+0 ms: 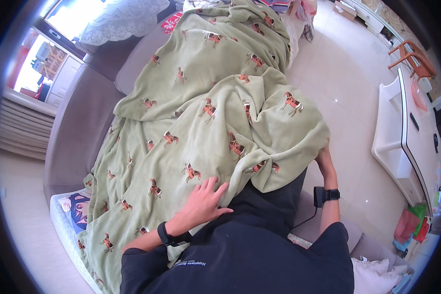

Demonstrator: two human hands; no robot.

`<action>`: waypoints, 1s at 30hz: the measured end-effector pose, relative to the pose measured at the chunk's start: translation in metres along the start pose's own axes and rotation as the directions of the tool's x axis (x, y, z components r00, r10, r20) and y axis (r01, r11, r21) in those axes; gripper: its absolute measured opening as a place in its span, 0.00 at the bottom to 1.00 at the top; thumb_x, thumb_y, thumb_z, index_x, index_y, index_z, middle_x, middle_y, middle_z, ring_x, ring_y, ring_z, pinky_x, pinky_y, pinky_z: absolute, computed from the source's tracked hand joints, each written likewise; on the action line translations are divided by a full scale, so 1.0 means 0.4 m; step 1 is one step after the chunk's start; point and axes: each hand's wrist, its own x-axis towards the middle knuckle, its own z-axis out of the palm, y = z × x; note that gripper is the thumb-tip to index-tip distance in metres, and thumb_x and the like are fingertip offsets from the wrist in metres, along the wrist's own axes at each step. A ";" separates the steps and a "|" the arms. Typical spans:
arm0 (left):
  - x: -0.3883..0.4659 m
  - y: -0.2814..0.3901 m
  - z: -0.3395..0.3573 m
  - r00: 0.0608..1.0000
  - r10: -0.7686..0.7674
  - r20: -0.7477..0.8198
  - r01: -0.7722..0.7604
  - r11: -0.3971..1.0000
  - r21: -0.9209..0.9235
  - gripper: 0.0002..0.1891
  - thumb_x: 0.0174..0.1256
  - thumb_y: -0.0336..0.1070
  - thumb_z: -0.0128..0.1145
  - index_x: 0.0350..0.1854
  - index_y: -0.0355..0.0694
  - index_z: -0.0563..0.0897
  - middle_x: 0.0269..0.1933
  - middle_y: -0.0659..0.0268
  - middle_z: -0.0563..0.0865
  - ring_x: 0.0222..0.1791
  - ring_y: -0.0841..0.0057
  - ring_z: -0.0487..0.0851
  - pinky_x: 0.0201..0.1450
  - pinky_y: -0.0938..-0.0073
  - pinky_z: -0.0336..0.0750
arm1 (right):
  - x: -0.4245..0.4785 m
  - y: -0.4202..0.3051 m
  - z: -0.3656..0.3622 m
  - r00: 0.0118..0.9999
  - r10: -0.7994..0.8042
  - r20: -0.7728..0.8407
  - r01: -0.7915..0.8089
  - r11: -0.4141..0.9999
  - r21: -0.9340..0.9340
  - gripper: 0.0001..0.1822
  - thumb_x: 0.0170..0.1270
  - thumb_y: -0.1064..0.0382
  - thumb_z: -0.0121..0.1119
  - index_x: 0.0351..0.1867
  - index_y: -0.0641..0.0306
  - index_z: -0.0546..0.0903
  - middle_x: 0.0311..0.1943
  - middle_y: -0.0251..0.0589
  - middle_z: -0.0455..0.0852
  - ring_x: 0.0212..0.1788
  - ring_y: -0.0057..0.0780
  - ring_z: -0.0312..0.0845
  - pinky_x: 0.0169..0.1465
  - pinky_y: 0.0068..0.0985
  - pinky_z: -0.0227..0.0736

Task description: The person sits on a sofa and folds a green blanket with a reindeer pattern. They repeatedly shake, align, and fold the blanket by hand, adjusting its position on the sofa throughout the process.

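A green blanket printed with brown and orange horses lies in loose folds over a grey sofa and the person's lap. My left hand rests on the blanket near its lower middle, with the fingers spread and nothing gripped. My right hand is at the blanket's right edge. Its fingers are mostly hidden by the cloth, so whether they grip it cannot be seen. Both wrists wear black straps, and a small black box with a cable sits on the right one.
The grey sofa backrest runs along the left. On the right, beyond the tiled floor, stand a white table and an orange-brown chair. A pale pillow lies at the lower right.
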 end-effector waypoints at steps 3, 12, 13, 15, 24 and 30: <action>0.001 0.018 0.029 0.999 -0.037 -0.026 0.039 0.995 0.090 0.38 0.49 0.57 0.66 0.58 0.39 0.70 0.55 0.49 0.69 0.52 0.53 0.71 0.49 0.61 0.72 | 0.099 0.052 0.003 0.999 0.035 -0.004 -0.031 0.939 0.343 0.25 0.72 0.57 0.40 0.68 0.60 0.58 0.58 0.41 0.74 0.55 0.31 0.73 0.57 0.30 0.71; 0.010 -0.067 0.034 0.966 -0.129 -0.222 0.078 0.972 -0.223 0.15 0.50 0.28 0.54 0.42 0.34 0.72 0.38 0.51 0.77 0.38 0.52 0.77 0.39 0.56 0.74 | 0.268 -0.158 -0.241 0.930 -0.367 0.016 0.309 0.805 0.506 0.26 0.64 0.63 0.45 0.64 0.68 0.66 0.46 0.36 0.81 0.42 0.23 0.75 0.49 0.22 0.67; -0.005 -0.093 -0.001 0.960 -0.137 -0.244 0.067 0.959 -0.275 0.13 0.50 0.26 0.52 0.40 0.33 0.73 0.32 0.49 0.77 0.35 0.50 0.78 0.39 0.54 0.73 | 0.255 -0.222 -0.261 0.911 -0.412 -0.029 0.373 0.792 0.483 0.26 0.64 0.63 0.46 0.64 0.69 0.67 0.45 0.36 0.82 0.43 0.23 0.75 0.51 0.22 0.66; -0.067 -0.123 -0.113 0.899 -0.183 -0.398 0.035 0.936 -0.352 0.15 0.48 0.24 0.50 0.42 0.33 0.75 0.32 0.48 0.80 0.35 0.51 0.79 0.39 0.59 0.73 | 0.214 -0.376 -0.308 0.851 -0.472 -0.231 0.525 0.790 0.317 0.21 0.67 0.62 0.45 0.59 0.71 0.72 0.46 0.38 0.82 0.47 0.24 0.75 0.55 0.23 0.66; -0.282 -0.122 -0.253 0.981 0.110 -0.159 -0.193 0.586 -0.787 0.26 0.46 0.36 0.54 0.50 0.26 0.76 0.46 0.49 0.81 0.44 0.58 0.81 0.51 0.68 0.72 | 0.071 -0.514 -0.577 0.373 -0.663 -0.649 0.664 0.679 -0.313 0.19 0.69 0.65 0.44 0.57 0.76 0.72 0.60 0.49 0.73 0.61 0.35 0.69 0.65 0.28 0.63; -0.185 -0.074 -0.013 0.904 0.319 0.284 -0.016 0.689 -0.724 0.25 0.65 0.43 0.55 0.60 0.35 0.66 0.60 0.54 0.67 0.58 0.59 0.70 0.62 0.66 0.64 | 0.098 -0.255 -0.451 0.827 -0.372 -0.421 0.274 0.921 -0.276 0.20 0.69 0.54 0.47 0.56 0.62 0.74 0.52 0.39 0.80 0.53 0.30 0.75 0.56 0.32 0.64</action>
